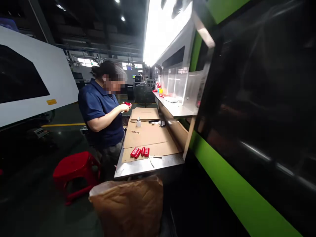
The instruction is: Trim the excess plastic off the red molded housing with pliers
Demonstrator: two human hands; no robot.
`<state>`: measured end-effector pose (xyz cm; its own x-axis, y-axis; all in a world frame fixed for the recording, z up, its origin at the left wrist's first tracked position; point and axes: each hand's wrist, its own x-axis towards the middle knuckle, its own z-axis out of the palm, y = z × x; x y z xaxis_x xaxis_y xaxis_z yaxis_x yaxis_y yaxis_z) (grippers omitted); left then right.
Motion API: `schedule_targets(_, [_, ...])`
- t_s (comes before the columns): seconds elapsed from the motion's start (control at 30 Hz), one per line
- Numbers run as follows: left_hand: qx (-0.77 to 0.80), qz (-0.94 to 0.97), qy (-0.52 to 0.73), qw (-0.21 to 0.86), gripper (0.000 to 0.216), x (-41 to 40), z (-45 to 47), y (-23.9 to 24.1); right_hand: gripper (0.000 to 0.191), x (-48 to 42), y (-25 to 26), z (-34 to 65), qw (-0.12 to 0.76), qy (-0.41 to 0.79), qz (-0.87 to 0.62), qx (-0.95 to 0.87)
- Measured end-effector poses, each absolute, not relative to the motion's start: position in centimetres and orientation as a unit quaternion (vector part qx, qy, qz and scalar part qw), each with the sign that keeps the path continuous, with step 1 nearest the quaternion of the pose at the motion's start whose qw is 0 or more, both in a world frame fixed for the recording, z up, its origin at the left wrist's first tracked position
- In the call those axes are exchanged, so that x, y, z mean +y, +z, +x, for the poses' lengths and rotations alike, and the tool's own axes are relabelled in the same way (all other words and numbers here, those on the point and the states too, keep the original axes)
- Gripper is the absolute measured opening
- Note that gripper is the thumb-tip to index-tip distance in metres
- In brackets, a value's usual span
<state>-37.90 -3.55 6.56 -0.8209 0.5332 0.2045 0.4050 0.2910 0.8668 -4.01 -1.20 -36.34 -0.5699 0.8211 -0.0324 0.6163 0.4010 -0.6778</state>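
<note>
Red plastic parts (140,152) lie in a small cluster on the cardboard-covered tabletop (148,166), near its front edge. Neither of my hands shows, so I cannot tell either grip. A co-worker's hands (126,107) hold another red part (127,104).

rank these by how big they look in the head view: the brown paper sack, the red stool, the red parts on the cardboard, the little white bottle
1. brown paper sack, though it sits nearest the camera
2. red stool
3. red parts as a group on the cardboard
4. white bottle, which stands farther back, so its true size is unsure
</note>
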Motion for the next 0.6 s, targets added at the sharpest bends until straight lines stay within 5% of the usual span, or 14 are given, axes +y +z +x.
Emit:
schedule_targets(0.13, [0.786, 0.195, 0.582, 0.073, 0.038, -3.2, -52.3, 9.2, 0.048, 0.5, -36.6, -15.2, 0.128, 0.325, -0.414, -0.840])
schedule_targets(0.37, [0.726, 0.056, 0.674, 0.124, 0.046, 1.8, -70.9, 7.6, 0.093, 8.1, -34.7, -36.1, 0.066, 0.233, -0.387, -0.890])
schedule_targets(0.53, [0.668, 0.179, 0.708, 0.143, 0.077, 2.4, -71.8, 1.2, 0.070, 9.4, -34.2, -35.9, 0.044, 0.230, -0.412, -0.881])
schedule_targets(0.6, [0.646, 0.227, 0.710, 0.167, 0.061, 0.3, -68.4, -3.6, 0.055, 7.9, -33.8, -32.5, 0.052, 0.248, -0.428, -0.868])
